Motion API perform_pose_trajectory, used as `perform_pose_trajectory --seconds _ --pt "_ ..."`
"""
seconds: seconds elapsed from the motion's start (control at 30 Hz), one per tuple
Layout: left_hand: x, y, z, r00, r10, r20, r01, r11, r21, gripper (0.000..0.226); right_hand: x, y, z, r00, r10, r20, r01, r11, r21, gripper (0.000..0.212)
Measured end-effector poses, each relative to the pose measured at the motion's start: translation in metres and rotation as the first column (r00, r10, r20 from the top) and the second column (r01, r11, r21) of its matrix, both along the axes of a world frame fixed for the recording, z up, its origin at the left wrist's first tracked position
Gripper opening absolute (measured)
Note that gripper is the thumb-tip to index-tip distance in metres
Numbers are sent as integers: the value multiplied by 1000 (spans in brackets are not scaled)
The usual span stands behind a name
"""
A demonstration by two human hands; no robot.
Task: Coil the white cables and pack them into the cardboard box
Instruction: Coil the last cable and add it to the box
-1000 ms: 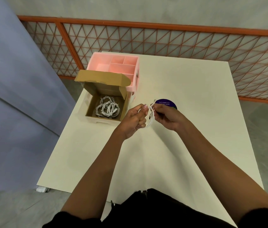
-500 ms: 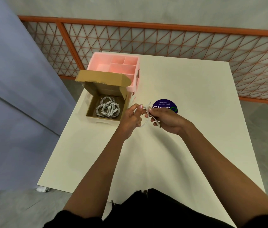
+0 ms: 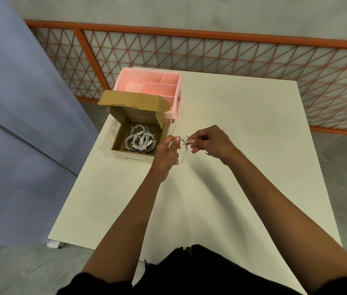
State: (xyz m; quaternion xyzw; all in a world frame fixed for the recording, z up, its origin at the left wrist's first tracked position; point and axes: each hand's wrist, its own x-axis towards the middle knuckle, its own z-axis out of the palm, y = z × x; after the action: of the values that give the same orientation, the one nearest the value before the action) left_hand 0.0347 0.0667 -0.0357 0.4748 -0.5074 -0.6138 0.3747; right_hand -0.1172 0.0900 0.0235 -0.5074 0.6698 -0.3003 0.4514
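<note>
Left hand (image 3: 167, 152) and right hand (image 3: 210, 143) each pinch the white cable (image 3: 186, 150), arms outstretched

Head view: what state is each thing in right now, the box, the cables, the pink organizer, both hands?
Cardboard box: lid open, upright at the back.
Cables in box: coiled, lying piled inside.
White cable: looped, held above the table, outside the box.
Left hand: grips the loop.
Right hand: pinches the cable's end.
Pink organizer: open-topped, visible compartments empty.
</note>
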Motion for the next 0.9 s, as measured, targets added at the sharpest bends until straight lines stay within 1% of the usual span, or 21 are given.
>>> perform_pose_trajectory --seconds 0.1,0.2,0.3,0.43,0.5,0.6,0.7,0.8,0.9 --pt "0 0 0 999 12 30 -11 1000 -14 24 0 2 7 998 28 60 -29 1000 7 15" --pt "-2 2 1 996 -11 83 15 998 -53 23 3 4 8 987 76 142 -77 997 6 16" --pt "-1 2 -5 986 6 168 13 994 -111 25 0 5 11 979 107 172 -109 994 2 14" --pt "8 2 -11 975 89 205 -60 988 -142 29 -11 7 16 978 75 195 -76 997 -3 23" --pt "11 4 -11 974 101 202 -71 987 -147 31 -15 8 17 972 43 232 -41 999 -11 19" --pt "11 6 -10 979 108 172 -85 987 -135 31 -19 9 17 955 -20 297 23 1000 -6 10" --pt "11 9 -7 993 70 91 -63 995 -79 31 -24 10 15 941 -99 322 99 995 16 11" --pt "12 9 -5 999 -30 -19 30 1000 6 29 -29 8 12 924 -173 340 162 985 63 12" --pt "16 8 -4 984 -143 -107 152 985 82 30 -33 9 7 930 -207 304 187 978 92 17"
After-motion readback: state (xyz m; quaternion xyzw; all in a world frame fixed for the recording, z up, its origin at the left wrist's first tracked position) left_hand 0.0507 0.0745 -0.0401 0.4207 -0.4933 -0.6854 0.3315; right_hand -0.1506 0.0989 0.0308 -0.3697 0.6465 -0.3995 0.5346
